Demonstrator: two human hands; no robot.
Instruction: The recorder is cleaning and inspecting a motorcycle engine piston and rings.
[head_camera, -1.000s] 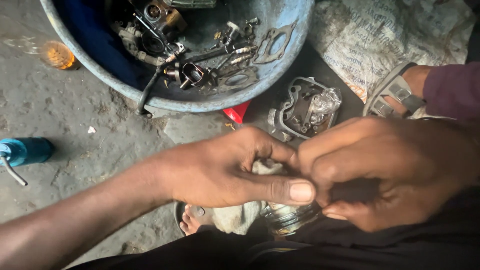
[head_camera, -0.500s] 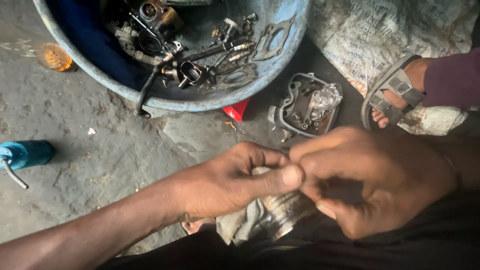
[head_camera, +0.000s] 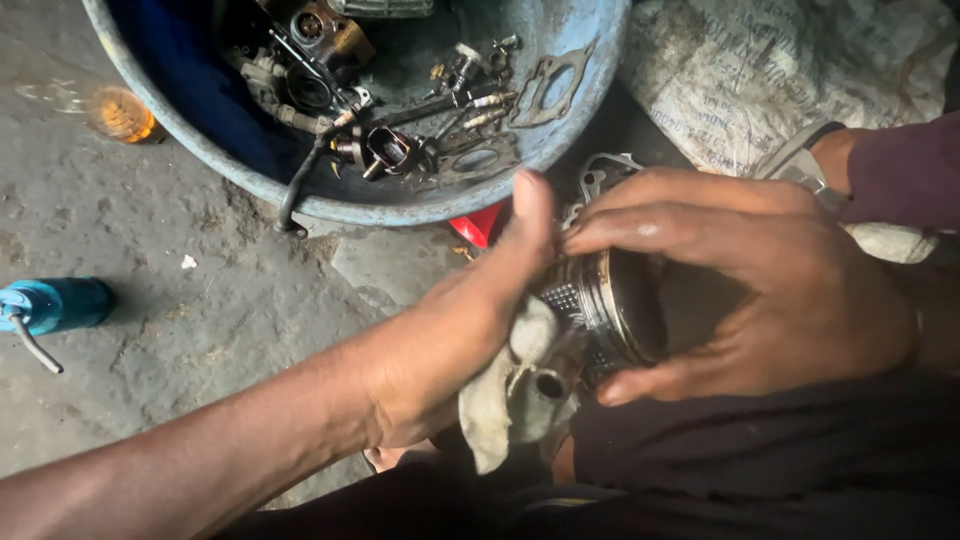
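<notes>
A: Where do the hands sit against the edges?

B: Low and right of centre. The right hand (head_camera: 760, 290) curls over a round metal piston (head_camera: 610, 310), fingers (head_camera: 650, 225) closed across its top and the thumb under its lower rim. The left hand (head_camera: 460, 330) comes in from the lower left, thumb up, pressing a dirty pale rag (head_camera: 510, 400) against the side of the piston.

A: So both are gripping?

B: The right grips the piston. The left is closed on the rag, which hangs below the palm.

A: Any open room?

B: To the left, yes: bare concrete floor (head_camera: 200, 300) between the forearm and the blue tub (head_camera: 200, 130). The rim of the tub runs just above the hands, so little space lies there. To the right, a printed sack (head_camera: 760, 80) lies close behind the right hand.

A: Counts?

B: 1 piston, 1 rag, 1 tub, and too many small metal parts (head_camera: 400, 140) inside it to count. 1 blue oil can (head_camera: 55, 305) at the left edge, 1 small orange cap (head_camera: 122, 115) near the tub, 1 red piece (head_camera: 478, 225) showing under the rim of the tub.
</notes>
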